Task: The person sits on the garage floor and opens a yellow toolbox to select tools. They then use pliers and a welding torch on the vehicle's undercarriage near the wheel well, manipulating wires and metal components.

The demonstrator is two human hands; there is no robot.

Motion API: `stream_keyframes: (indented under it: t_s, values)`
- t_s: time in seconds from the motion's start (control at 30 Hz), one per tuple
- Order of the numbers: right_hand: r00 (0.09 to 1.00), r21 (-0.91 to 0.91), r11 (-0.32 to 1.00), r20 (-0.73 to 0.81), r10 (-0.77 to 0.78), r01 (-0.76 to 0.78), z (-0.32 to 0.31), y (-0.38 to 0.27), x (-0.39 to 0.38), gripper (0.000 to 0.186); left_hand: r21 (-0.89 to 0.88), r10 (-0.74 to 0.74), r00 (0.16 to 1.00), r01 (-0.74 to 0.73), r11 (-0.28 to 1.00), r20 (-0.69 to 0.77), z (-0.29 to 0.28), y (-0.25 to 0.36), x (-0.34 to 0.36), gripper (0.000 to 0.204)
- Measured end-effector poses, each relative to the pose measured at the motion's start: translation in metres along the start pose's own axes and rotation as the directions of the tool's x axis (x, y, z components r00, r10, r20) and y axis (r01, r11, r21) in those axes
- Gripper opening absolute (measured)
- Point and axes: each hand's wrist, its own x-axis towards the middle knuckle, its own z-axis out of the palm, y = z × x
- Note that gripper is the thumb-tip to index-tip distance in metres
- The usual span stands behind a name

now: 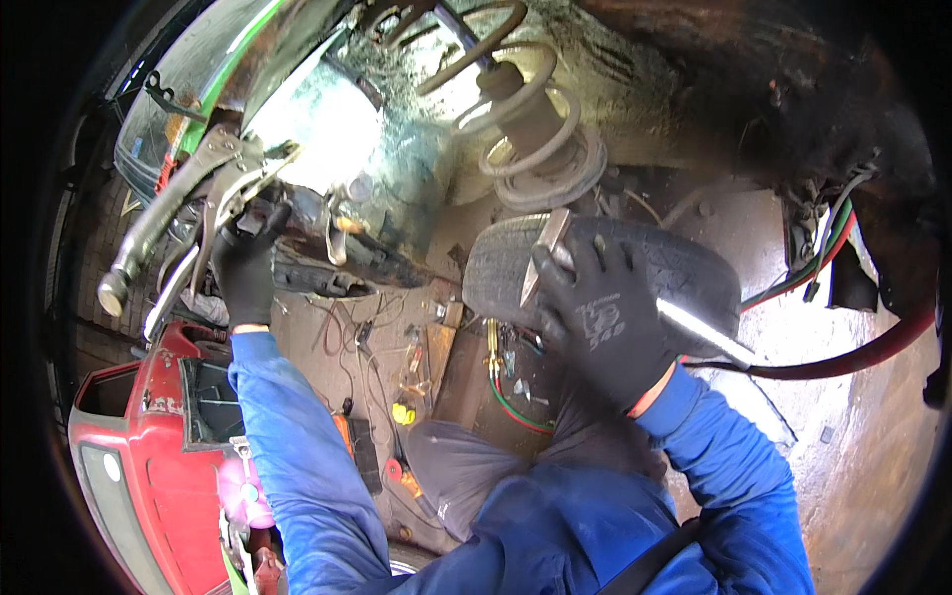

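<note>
My left hand [246,268], in a black glove, is raised to the edge of the bodywork, right beside a cluster of locking pliers [203,193] clamped there. Its fingers look curled, but what they grip is partly hidden. My right hand [610,317], also gloved, is closed around a hammer [545,253] close to its steel head, above a tyre [694,268]. A bright strip [706,335] sticks out past that hand; I cannot tell whether it is the handle. Glare whitens the body panel [317,129] beyond the pliers.
A coil spring [540,129] hangs inside the wheel arch ahead. Between tyre and legs lies a brass torch [493,342] with red and green hoses [521,421]. Cables and small tools litter the floor. A red vehicle [164,466] stands at left; a thick hose [843,362] crosses at right.
</note>
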Motion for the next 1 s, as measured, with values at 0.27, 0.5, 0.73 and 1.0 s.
stream_keyframes:
  t_s: [0.27,0.5,0.73,1.0]
  values:
    - [0.968,-0.027,0.996,-0.240,0.076,-0.085,-0.018,0.006,-0.033,0.057,-0.571,-0.189,0.982,0.164,0.804,0.016,-0.001,0.013,0.007,0.068]
    - [0.954,-0.124,0.972,-0.252,0.162,-0.198,-0.014,0.014,-0.058,0.041,-0.891,-0.250,0.962,0.204,0.406,0.107,0.004,0.015,0.021,0.052]
    - [0.920,0.095,0.950,-0.236,0.312,-0.298,-0.009,-0.015,-0.072,0.028,-0.800,-0.207,0.978,0.154,0.580,0.039,0.002,0.010,0.020,0.045]
    - [0.757,0.818,0.179,0.393,0.522,-0.547,0.043,-0.118,-0.052,0.042,-0.642,-0.068,0.996,0.013,0.767,-0.061,-0.002,0.014,0.023,0.049]
